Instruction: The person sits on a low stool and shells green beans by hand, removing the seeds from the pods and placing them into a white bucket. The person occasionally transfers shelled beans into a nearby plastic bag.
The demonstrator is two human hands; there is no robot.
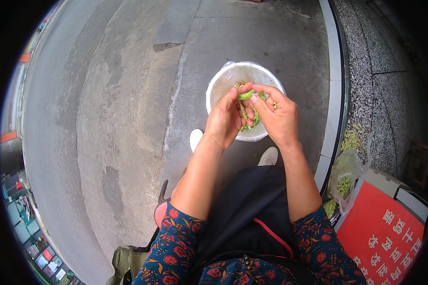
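Observation:
Above a white lined bin (214,85), my two hands hold a green bean pod (246,96) stretched between their fingertips. My left hand (223,119) pinches the pod's left end, and another pale green pod (243,112) shows by its palm. My right hand (281,118) has thumb and fingertips closed on the pod's right end. A small bit of green (274,105) sits among its fingers. Green shells (254,122) lie in the bin below, partly hidden by my hands.
To the right, loose pods (352,138) lie on a speckled stone ledge beside a clear plastic bag (341,183) of green pods. A red sign (378,228) is nearer me. My white shoes (269,156) flank the bin on grey concrete (128,95).

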